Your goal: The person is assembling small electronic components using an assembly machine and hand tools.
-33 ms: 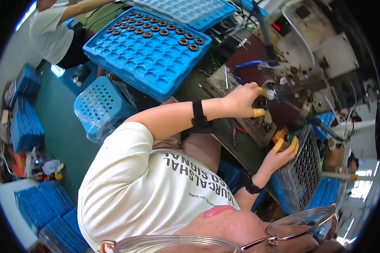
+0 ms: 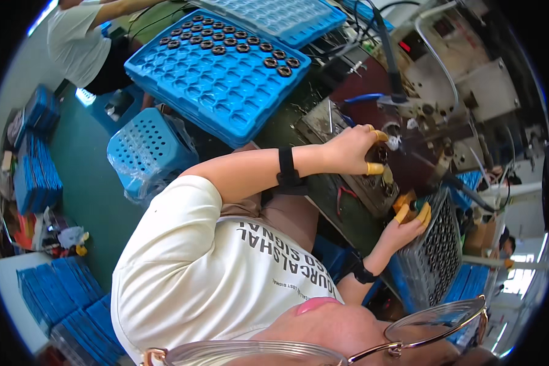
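Note:
My left hand (image 2: 352, 149) reaches over a metal fixture (image 2: 372, 189), yellow covers on its fingertips. Between its thumb and fingers is a dark ring-shaped part (image 2: 382, 150), partly hidden. Lower right, my right hand (image 2: 404, 229), also with yellow fingertip covers, is closed around something small and dark green, mostly hidden by the fingers. An orange-brown block (image 2: 402, 200) lies right beside those fingers. Just beyond my left hand is a machine head (image 2: 430, 113) with metal arms and hoses.
A blue tray (image 2: 183, 100) with several dark rings stands at upper left, a blue perforated stool (image 2: 145, 149) below it. Beside my right hand is a crate (image 2: 436, 256) of dark rings. Red-handled pliers (image 2: 341, 198) lie on the bench. Another person (image 2: 76, 46) works at far left.
The view has shifted slightly, so the tray and machine sit a little farther right. Both hands keep nearly the same place and grip.

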The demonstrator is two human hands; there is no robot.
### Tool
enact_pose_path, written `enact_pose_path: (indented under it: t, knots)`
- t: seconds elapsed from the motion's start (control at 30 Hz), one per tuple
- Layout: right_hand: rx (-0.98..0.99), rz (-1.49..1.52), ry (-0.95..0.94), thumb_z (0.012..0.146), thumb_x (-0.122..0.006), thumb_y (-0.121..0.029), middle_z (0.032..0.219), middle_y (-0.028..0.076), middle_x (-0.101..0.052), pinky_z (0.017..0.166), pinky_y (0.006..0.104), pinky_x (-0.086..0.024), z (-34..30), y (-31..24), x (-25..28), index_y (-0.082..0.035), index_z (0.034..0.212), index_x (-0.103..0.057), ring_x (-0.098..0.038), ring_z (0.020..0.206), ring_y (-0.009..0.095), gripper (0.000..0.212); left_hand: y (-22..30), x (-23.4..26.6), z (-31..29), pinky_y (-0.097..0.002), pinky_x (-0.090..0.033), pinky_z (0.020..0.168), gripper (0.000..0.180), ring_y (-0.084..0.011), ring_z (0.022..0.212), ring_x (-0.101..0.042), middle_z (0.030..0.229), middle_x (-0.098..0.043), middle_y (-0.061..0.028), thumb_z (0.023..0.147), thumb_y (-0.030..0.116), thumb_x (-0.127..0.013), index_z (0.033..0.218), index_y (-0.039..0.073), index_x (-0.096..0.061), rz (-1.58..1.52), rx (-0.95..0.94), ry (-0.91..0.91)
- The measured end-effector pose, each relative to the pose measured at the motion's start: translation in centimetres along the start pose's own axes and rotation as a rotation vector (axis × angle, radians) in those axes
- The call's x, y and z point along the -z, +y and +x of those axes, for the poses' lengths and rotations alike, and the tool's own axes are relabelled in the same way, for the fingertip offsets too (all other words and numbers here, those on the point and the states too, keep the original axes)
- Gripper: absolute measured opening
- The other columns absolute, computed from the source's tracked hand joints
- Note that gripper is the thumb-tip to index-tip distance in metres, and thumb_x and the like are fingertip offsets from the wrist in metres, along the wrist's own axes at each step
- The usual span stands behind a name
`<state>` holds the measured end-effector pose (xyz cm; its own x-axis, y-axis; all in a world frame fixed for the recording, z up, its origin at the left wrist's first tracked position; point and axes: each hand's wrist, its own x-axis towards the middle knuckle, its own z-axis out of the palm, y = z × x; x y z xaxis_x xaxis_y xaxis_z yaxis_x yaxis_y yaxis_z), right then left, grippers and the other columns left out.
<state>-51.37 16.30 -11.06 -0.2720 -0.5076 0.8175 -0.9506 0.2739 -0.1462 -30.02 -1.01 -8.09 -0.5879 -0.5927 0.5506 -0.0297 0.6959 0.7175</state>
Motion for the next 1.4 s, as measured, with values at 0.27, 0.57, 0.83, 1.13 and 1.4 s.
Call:
enact_pose_path:
  t: [0.27,0.57,0.83,1.13,1.4]
  knots:
    - [-0.006,-0.156,-0.166,0.097,-0.060,-0.021,0.135,0.026,-0.053,0.105,0.0445,-0.040,0.1,1.1,-0.9,0.008,0.130,-0.052,-0.050,0.125,0.042,0.045,1.5,14.2,-5.5,-0.0411,-0.049,0.091,0.047,-0.0365,0.105,-0.060,0.115,-0.063,-0.0182,0.083,0.023,-0.075,0.125,0.005,-0.062,0.296,0.111,-0.161]
    - [-0.037,-0.190,-0.199,0.097,-0.061,-0.028,0.135,0.025,-0.055,0.105,0.0457,-0.041,0.1,1.7,-1.2,0.007,0.130,-0.055,-0.050,0.127,0.040,0.048,-9.0,36.3,-10.6,-0.0385,-0.053,0.087,0.030,-0.0327,0.101,-0.067,0.107,-0.071,-0.0170,0.085,0.018,-0.072,0.112,0.006,-0.071,0.813,0.606,0.121]
    - [-0.059,0.156,-0.046,0.097,-0.059,-0.013,0.142,0.023,-0.050,0.111,0.0465,-0.035,-2.3,-2.9,1.5,0.000,0.134,-0.054,-0.044,0.134,0.041,0.039,-15.1,40.6,-10.2,-0.0418,-0.052,0.088,0.034,-0.0348,0.100,-0.066,0.102,-0.071,-0.0159,0.078,0.020,-0.075,0.109,0.007,-0.071,1.039,0.629,0.029]
    - [-0.030,0.245,-0.066,0.093,-0.062,-0.011,0.130,0.017,-0.057,0.108,0.0468,-0.036,-5.6,-5.1,1.0,-0.002,0.122,-0.062,-0.049,0.127,0.039,0.030,-17.5,43.1,-12.2,-0.0420,-0.052,0.084,0.033,-0.0344,0.095,-0.067,0.096,-0.071,-0.0167,0.078,0.027,-0.077,0.099,0.002,-0.071,0.954,0.653,0.024]
    - [-0.076,0.199,-0.050,0.091,-0.064,-0.009,0.130,0.013,-0.058,0.104,0.0444,-0.039,-6.1,-4.3,1.2,-0.006,0.123,-0.062,-0.052,0.126,0.034,0.032,-12.0,38.5,-11.1,-0.0267,-0.053,0.072,0.032,-0.0178,0.087,-0.069,0.104,-0.069,-0.0102,0.091,0.017,-0.071,0.119,0.005,-0.065,0.576,0.526,0.353]
